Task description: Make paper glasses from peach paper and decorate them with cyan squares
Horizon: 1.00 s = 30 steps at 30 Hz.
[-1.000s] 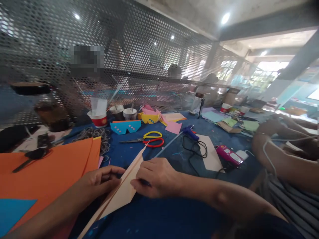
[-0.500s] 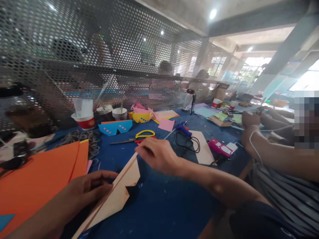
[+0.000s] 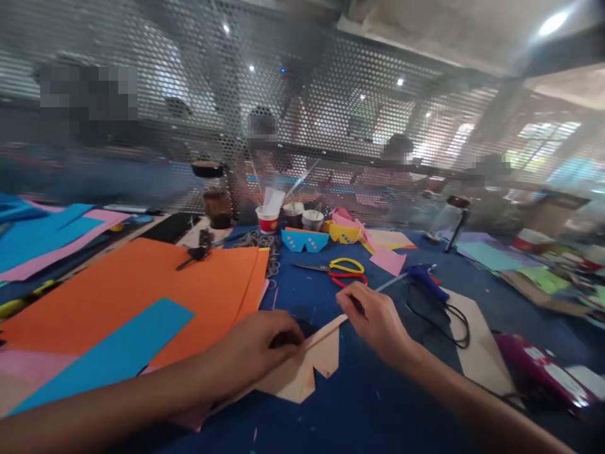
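A cream paper cut-out [image 3: 288, 383] with a notched lower edge and a narrow fold along its upper edge lies slanted over the blue tabletop. My left hand [image 3: 265, 340] is closed over the folded edge, its fingertips partly hidden. At the far tip of that fold, my right hand [image 3: 373, 315] pinches the paper between thumb and curled fingers. Scissors [image 3: 333, 268] with yellow and red handles lie just beyond my right hand. Beside it on the right is a blue glue gun [image 3: 428, 280] with a dark cord.
Orange sheets [image 3: 155, 277] and a blue strip [image 3: 118, 353] lie at left. Blue [image 3: 305, 240] and yellow [image 3: 344, 233] paper masks stand behind, near paper cups [image 3: 268, 221]. A purple device [image 3: 543, 369] is at right. A perforated metal screen [image 3: 331, 94] closes off the back.
The view has swung left, so the table's things appear farther right. My left hand has moved up along the fold, nearer my right hand. The right hand stays at the paper's tip.
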{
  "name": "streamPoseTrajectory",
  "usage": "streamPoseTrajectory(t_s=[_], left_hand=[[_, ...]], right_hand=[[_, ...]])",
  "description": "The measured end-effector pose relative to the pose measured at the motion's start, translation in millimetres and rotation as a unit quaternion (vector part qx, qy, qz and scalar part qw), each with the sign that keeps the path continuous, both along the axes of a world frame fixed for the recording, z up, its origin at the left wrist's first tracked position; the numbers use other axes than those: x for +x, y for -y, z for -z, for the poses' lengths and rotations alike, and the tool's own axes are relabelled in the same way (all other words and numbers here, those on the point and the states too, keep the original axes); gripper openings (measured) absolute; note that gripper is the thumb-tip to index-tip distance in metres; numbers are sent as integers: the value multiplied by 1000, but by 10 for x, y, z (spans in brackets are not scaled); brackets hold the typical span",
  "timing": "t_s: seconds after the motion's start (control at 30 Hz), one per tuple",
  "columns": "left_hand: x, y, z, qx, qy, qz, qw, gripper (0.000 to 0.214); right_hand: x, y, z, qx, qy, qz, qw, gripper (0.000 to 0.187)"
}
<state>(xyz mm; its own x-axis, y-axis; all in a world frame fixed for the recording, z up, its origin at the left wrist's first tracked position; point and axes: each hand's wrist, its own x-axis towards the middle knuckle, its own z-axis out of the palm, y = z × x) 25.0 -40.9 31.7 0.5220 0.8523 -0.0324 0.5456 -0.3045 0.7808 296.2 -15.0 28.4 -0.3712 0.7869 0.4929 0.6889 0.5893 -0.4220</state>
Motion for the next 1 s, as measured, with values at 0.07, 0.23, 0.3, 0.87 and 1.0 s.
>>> streamPoseTrajectory(t_s=[0.07, 0.23, 0.3, 0.87, 1.0], left_hand=[[2, 33, -40, 31, -17, 15, 999, 19], [9, 77, -71, 89, -63, 37, 993, 21], [4, 73, -53, 98, -71, 38, 992, 19], [-198, -268, -127, 175, -92, -55, 979, 21], [-508, -676, -476, 223, -119, -159, 954, 29]], right_hand=[[2, -2, 33, 3, 8, -4, 1000, 29], [5, 9, 90, 15, 27, -12, 999, 31], [1, 16, 97, 16, 33, -12, 999, 31], [-46, 45, 70, 11, 35, -18, 999, 31], [-55, 48, 42, 17, 35, -24, 999, 30]])
